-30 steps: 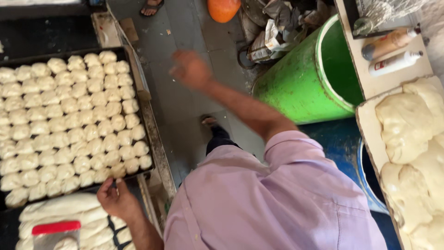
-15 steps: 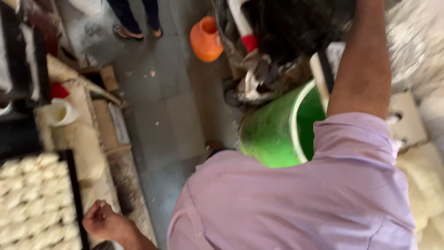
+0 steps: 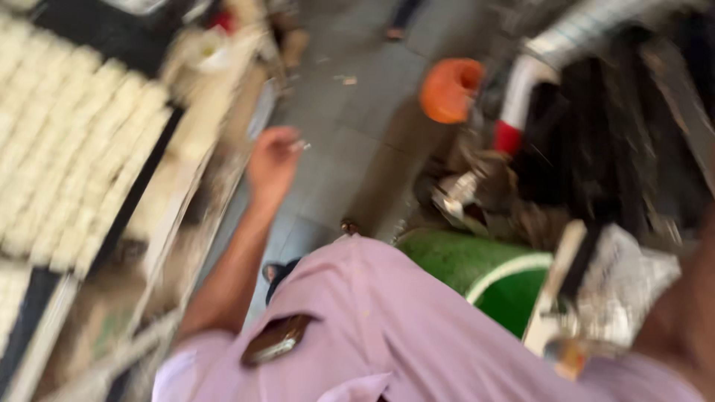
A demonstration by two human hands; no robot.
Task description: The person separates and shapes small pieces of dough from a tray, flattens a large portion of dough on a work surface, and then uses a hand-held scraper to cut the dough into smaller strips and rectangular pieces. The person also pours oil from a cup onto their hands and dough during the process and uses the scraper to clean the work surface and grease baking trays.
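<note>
The picture is blurred by motion. My left hand [image 3: 272, 160] is raised over the grey tiled floor [image 3: 357, 156], just right of the bench edge. Its fingers are curled around a small pale thing [image 3: 299, 146] at the fingertips. A black tray [image 3: 149, 175] packed with rows of pale dough pieces [image 3: 67, 149] lies to the hand's left. Only my right forearm [image 3: 681, 320] shows at the right edge; the hand itself is out of frame. My lilac shirt [image 3: 387, 335] fills the bottom, with a dark flat object [image 3: 275, 339] in its pocket.
A green bin [image 3: 477, 272] stands by my right side. Beyond it are an orange vessel [image 3: 450, 89], a white and red pipe [image 3: 521, 97] and dark clutter [image 3: 618, 141]. Another person's foot [image 3: 395, 31] shows at the top.
The view has swung back left, bringing the dough tray into view again. My left hand has risen from beside my hip to over the floor. My right hand stays out of sight.
</note>
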